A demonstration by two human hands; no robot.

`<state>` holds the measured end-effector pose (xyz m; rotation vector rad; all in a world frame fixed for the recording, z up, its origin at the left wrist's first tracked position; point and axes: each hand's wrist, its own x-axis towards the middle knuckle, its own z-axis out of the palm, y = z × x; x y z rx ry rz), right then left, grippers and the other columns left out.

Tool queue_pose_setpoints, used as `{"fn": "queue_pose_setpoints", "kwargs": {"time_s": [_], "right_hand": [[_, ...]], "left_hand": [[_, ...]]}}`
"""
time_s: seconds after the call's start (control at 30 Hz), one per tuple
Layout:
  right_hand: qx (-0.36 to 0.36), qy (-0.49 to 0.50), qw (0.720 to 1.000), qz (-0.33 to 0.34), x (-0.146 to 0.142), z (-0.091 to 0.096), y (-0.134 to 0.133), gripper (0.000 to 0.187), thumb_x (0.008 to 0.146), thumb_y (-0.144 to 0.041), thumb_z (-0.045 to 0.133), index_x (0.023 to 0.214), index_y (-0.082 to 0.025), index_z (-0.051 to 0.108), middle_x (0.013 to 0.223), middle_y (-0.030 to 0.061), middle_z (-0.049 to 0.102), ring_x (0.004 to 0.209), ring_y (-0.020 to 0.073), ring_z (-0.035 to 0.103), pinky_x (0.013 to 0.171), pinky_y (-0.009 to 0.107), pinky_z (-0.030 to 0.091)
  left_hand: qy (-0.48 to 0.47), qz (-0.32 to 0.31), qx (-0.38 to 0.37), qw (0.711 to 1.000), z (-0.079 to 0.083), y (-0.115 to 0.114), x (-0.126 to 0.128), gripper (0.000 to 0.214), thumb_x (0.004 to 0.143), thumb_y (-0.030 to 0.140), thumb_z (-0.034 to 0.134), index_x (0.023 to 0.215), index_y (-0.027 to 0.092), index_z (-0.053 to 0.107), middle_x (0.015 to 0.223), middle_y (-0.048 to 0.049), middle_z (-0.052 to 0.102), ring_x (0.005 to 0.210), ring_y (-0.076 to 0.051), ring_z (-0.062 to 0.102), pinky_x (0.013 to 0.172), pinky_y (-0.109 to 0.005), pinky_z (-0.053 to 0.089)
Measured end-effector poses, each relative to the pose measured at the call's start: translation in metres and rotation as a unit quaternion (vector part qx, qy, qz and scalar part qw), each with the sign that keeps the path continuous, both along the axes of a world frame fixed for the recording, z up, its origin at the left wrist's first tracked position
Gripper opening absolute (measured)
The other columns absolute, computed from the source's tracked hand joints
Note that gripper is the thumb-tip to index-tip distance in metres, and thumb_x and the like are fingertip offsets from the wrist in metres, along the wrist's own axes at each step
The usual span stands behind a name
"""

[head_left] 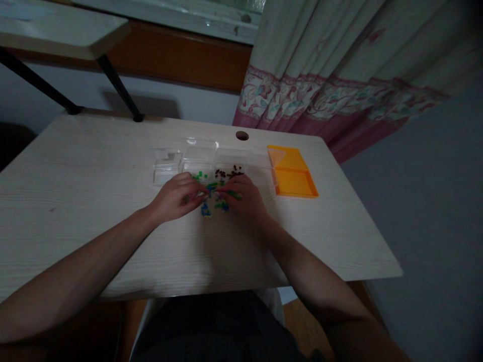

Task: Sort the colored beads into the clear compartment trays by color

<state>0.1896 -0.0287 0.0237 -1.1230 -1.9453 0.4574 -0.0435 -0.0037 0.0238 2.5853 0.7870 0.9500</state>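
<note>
Small blue, green and yellow pieces, perhaps tiny building bricks, lie loose on the table between my hands. My left hand comes in from the left with its thumb and fingertips pinched together over the pile. From the other side my right hand pinches close to it, the fingertips of both almost meeting. Whatever is between the fingers is too small and dark to name. Green pieces lie at the clear middle box, and dark brown pieces at the clear right-hand box, just beyond my fingers.
Another clear box stands left of the others. An open orange case lies to the right on the pale wooden table. Behind are a cable hole, a raised shelf on black legs and a patterned curtain.
</note>
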Motion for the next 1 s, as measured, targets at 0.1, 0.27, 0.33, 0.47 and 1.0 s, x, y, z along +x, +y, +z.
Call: {"fn": "queue_pose_setpoints", "kwargs": {"time_s": [0.1, 0.27, 0.33, 0.47, 1.0], "right_hand": [[-0.073, 0.048, 0.996, -0.025, -0.0004, 0.0045, -0.0012, 0.009, 0.081, -0.029, 0.073, 0.089, -0.027, 0.077, 0.086, 0.0015, 0.067, 0.087, 0.0164, 0.061, 0.081, 0.031, 0.049], [-0.09, 0.067, 0.994, 0.003, -0.0038, 0.005, -0.0032, 0.009, 0.081, -0.029, 0.073, 0.088, -0.026, 0.078, 0.084, 0.0012, 0.067, 0.086, 0.0157, 0.061, 0.081, 0.03, 0.049], [-0.09, 0.059, 0.994, 0.017, -0.0055, 0.0037, -0.0045, 0.009, 0.082, -0.028, 0.072, 0.088, -0.026, 0.078, 0.086, 0.0015, 0.068, 0.086, 0.0156, 0.061, 0.081, 0.03, 0.049], [-0.092, 0.032, 0.995, 0.027, -0.0076, 0.0019, -0.0065, 0.01, 0.083, -0.029, 0.07, 0.09, -0.027, 0.077, 0.088, 0.0018, 0.069, 0.087, 0.0157, 0.062, 0.081, 0.031, 0.049], [-0.093, 0.021, 0.995, 0.038, -0.0098, 0.003, -0.0068, 0.013, 0.087, -0.032, 0.065, 0.088, -0.024, 0.076, 0.086, 0.0019, 0.069, 0.084, 0.0148, 0.061, 0.077, 0.029, 0.048]], "left_hand": [[0.002, 0.003, -0.009, 1.0, 0.0009, -0.0011, 0.0004, 0.022, 0.09, 0.029, 0.059, 0.109, 0.02, 0.066, 0.069, 0.0001, 0.058, 0.072, -0.017, 0.054, 0.071, -0.03, 0.045], [0.006, 0.016, -0.002, 1.0, 0.0027, -0.0029, 0.0005, 0.03, 0.091, 0.029, 0.059, 0.119, 0.021, 0.062, 0.071, 0.0003, 0.058, 0.073, -0.017, 0.055, 0.072, -0.03, 0.045], [0.009, 0.01, 0.012, 1.0, 0.0032, -0.0039, 0.0008, 0.029, 0.091, 0.029, 0.059, 0.119, 0.021, 0.062, 0.074, -0.0005, 0.06, 0.075, -0.017, 0.057, 0.072, -0.03, 0.045], [0.032, 0.005, 0.039, 0.999, 0.0035, -0.0051, 0.0011, 0.025, 0.092, 0.03, 0.058, 0.115, 0.023, 0.066, 0.075, -0.0011, 0.063, 0.074, -0.017, 0.059, 0.071, -0.03, 0.045], [0.011, 0.011, 0.062, 0.998, 0.003, -0.0037, -0.0005, 0.018, 0.09, 0.028, 0.061, 0.103, 0.02, 0.069, 0.076, -0.0023, 0.067, 0.073, -0.017, 0.059, 0.07, -0.031, 0.047]]}}
